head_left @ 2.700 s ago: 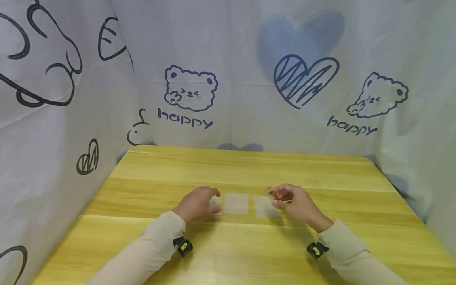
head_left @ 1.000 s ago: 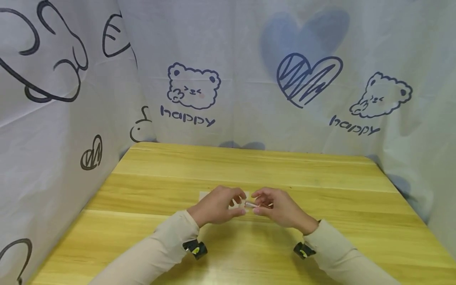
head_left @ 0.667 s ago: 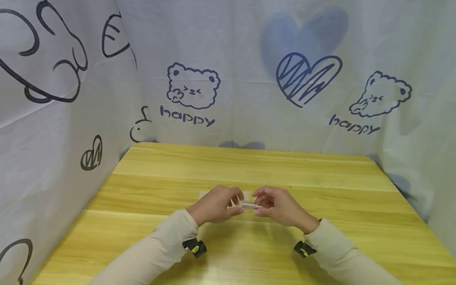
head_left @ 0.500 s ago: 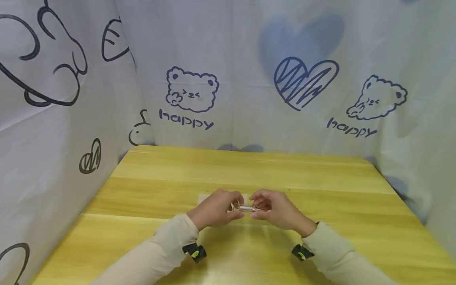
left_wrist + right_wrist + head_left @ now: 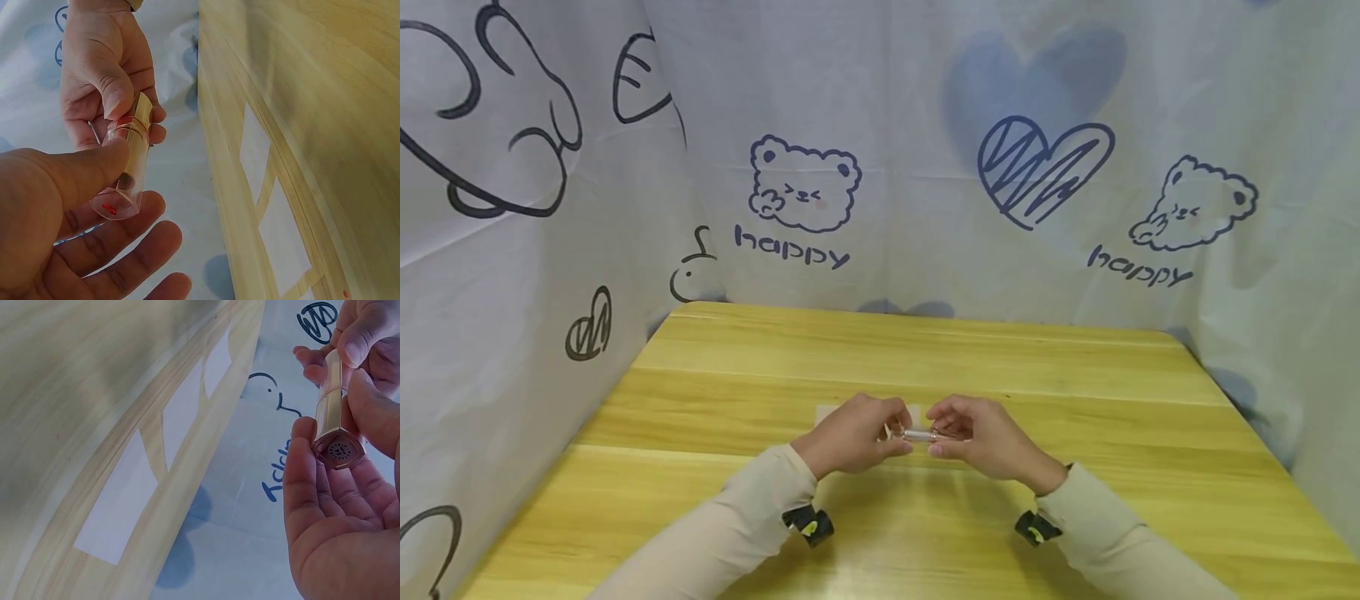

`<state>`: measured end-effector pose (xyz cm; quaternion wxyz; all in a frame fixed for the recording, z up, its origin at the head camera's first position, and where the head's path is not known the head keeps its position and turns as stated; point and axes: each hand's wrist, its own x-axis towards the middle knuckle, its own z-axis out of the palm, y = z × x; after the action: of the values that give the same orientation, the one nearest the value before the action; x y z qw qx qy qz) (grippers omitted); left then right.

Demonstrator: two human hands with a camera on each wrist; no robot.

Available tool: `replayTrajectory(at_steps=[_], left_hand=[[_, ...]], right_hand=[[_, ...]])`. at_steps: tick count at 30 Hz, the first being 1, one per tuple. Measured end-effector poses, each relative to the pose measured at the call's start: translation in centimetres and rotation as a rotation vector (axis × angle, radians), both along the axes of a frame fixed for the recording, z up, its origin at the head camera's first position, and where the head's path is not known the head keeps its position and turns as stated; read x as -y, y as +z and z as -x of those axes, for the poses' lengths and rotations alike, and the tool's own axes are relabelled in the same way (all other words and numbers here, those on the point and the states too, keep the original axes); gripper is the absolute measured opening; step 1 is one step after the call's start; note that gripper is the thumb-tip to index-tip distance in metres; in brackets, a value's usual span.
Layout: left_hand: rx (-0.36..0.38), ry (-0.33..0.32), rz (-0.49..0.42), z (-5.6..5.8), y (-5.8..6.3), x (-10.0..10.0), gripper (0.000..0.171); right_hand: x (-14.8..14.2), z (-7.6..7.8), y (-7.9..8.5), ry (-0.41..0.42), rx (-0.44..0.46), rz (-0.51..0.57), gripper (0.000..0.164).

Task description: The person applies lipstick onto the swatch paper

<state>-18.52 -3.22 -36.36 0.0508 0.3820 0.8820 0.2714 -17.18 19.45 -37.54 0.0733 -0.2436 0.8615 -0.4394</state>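
Note:
A lipstick tube (image 5: 919, 436) spans the gap between both hands, lying nearly level above the table. My left hand (image 5: 853, 437) pinches its clear cap end (image 5: 112, 207) between thumb and fingers; small red marks show inside the clear plastic. My right hand (image 5: 992, 437) grips the other part, a shiny gold and pinkish body (image 5: 331, 409). The body's faceted base (image 5: 339, 451) carries a round printed label and faces the right wrist camera. In the left wrist view the clear cap surrounds part of the gold section. Whether cap and body are fully joined I cannot tell.
Beyond the hands, white paper rectangles lie in a row on the wooden table (image 5: 880, 533): a near one (image 5: 115, 500), a middle one (image 5: 182, 412) and a far one (image 5: 219, 362). White printed curtains (image 5: 910, 250) stand behind and beside the table.
The hands were apart over the papers, with a clear item in the right hand; they have since come together. The lipstick has levelled out, and its left end now sits between the left fingers.

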Motion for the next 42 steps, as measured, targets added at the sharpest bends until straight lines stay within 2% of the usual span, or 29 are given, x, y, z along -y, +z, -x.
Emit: replayTrajectory(at_steps=[3,9,17,24,32,36,42], left_hand=[[0.003,0.002,0.004,0.0,0.1,0.0,0.018],[-0.012,0.054,0.024,0.2,0.1,0.6,0.019],[-0.029,0.043,0.008,0.3,0.2,1.1,0.024],[-0.054,0.062,0.016,0.4,-0.4,1.4,0.025],[-0.053,0.080,-0.017,0.4,-1.1,1.8,0.023],[-0.045,0.079,-0.015,0.6,-1.4,1.9,0.022],[0.019,0.080,-0.025,0.4,-2.2,2.2,0.018]], right_hand=[[-0.1,0.0,0.0,0.003,-0.006,-0.002,0.031],[-1.0,0.0,0.0,-0.022,-0.051,-0.032,0.031],[-1.6,-0.1,0.4,-0.033,-0.048,-0.039,0.032],[-2.4,-0.1,0.3,-0.077,-0.054,-0.051,0.028],[-3.2,0.0,-0.2,-0.106,-0.071,-0.036,0.031],[-3.5,0.1,-0.6,-0.122,-0.075,-0.029,0.028],[-3.3,0.0,-1.3,-0.126,-0.035,-0.020,0.021]])
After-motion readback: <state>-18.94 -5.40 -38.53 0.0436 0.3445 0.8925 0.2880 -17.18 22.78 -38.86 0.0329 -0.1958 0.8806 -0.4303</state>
